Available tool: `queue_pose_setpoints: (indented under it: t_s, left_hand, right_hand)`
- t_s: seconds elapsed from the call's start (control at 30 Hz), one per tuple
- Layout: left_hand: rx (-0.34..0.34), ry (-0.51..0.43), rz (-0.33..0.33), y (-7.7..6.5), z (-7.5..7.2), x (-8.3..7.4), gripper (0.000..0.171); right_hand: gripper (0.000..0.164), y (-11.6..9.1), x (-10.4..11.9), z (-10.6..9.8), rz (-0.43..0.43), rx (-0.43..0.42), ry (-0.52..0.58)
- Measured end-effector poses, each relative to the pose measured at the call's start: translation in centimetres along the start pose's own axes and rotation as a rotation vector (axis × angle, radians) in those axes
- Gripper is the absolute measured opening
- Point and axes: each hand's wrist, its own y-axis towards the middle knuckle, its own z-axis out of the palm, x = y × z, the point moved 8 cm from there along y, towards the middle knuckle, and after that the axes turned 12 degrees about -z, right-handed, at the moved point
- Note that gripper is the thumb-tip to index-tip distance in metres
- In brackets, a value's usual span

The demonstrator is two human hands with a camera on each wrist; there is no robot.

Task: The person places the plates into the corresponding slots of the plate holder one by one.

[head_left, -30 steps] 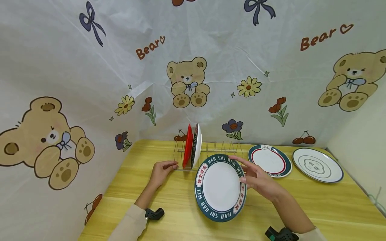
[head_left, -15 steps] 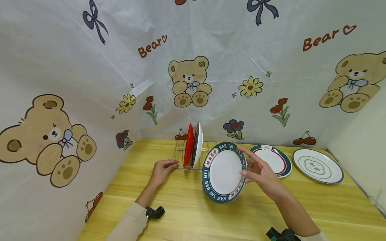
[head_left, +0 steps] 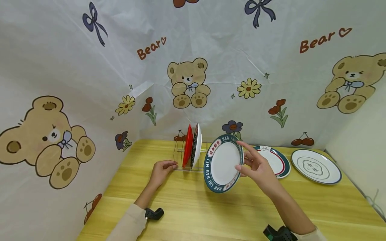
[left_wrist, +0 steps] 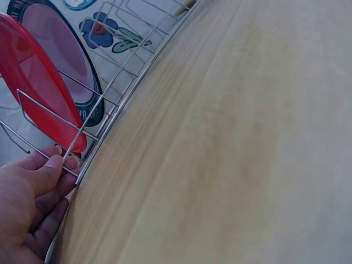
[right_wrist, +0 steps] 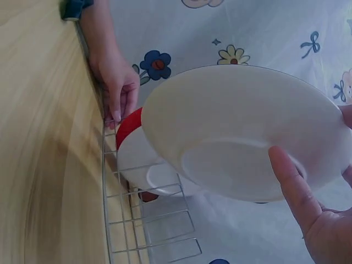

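My right hand grips a white plate with a dark green lettered rim by its right edge, thumb on the front and fingers behind. The plate is tilted in the air, in front of the wire dish rack; its white underside fills the right wrist view. My left hand pinches the rack's front left corner, where thumb and fingertips meet the wire in the left wrist view. Standing on edge in the rack are a red plate and, beside it, a white plate with a dark lettered rim.
Two more plates lie on the wooden table at the right: one with a green and red rim, one white with thin dark rings. A bear-print cloth hangs behind and along the left.
The green-rimmed plate has risen away from the front and turned more edge-on, swinging first right, then slightly left, with my right hand. My left hand stays on the rack corner.
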Motion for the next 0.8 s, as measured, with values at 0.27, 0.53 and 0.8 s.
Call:
queue_pose_setpoints:
  t_s: [0.27, 0.53, 0.8]
  left_hand:
    - [0.026, -0.023, 0.004, -0.1, 0.0, 0.0, 0.018]
    - [0.015, -0.008, -0.018, 0.0, 0.1, 0.1, 0.017]
    - [0.01, -0.018, 0.006, -0.1, 0.0, 0.0, 0.017]
  right_hand:
    - [0.076, 1.8, 0.3, 0.4, 0.015, -0.007, -0.032]
    - [0.077, 3.9, 0.2, 1.2, 0.01, -0.006, -0.038]
    - [0.076, 6.3, -0.5, 2.2, -0.024, 0.027, -0.072]
